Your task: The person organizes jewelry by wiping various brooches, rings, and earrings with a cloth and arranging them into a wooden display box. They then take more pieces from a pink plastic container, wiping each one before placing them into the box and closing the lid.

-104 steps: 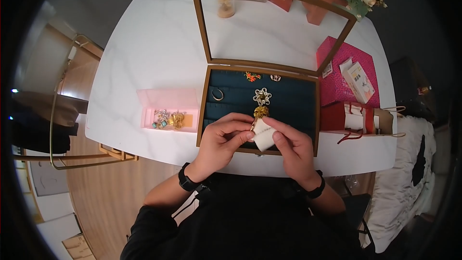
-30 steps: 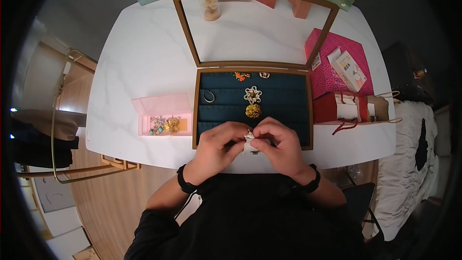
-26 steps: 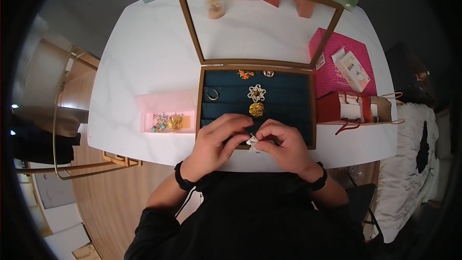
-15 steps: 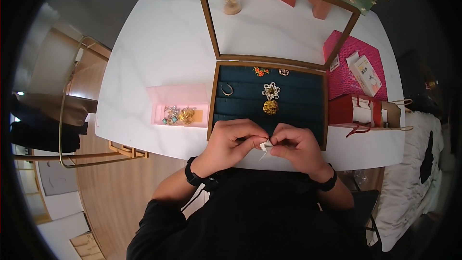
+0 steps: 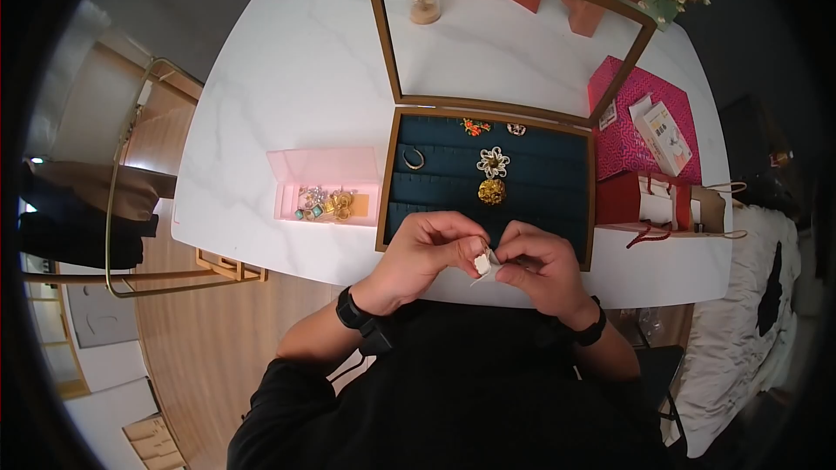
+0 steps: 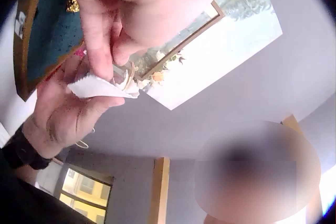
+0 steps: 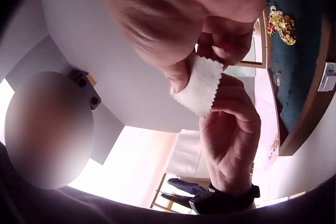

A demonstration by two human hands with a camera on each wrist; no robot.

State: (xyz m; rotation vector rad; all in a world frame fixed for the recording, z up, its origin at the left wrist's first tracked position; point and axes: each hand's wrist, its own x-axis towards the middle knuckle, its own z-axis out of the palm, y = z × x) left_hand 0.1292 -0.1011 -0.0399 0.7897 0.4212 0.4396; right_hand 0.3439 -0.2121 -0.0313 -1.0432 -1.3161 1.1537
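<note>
Before the person's chest both hands meet over a small white cloth (image 5: 482, 264) with zigzag edges. My right hand (image 5: 544, 268) pinches the cloth between thumb and fingers; its flat face shows in the right wrist view. My left hand (image 5: 427, 251) pinches a small gold-coloured, curved piece of jewelry (image 6: 131, 73), largely hidden by the cloth and fingertips. Behind the hands stands a wooden jewelry case (image 5: 591, 209) with dark teal rows, its glass lid (image 5: 522, 108) raised. It holds a gold flower brooch (image 5: 491, 191), a white flower brooch (image 5: 494, 162) and a silvery hoop (image 5: 414, 159).
A pink box (image 5: 284, 198) of jewelry stands open on the white table (image 5: 261, 104), left of the case. To the right are a magenta box (image 5: 644, 96), a small white carton (image 5: 664, 141) and a red paper bag (image 5: 620, 209). A vase (image 5: 592, 0) stands behind.
Earlier the cloth lay broad in the right hand beside the gold piece; it is now bunched around it. The hands have turned slightly, with the cloth's face newly tilted up. The head view has shifted.
</note>
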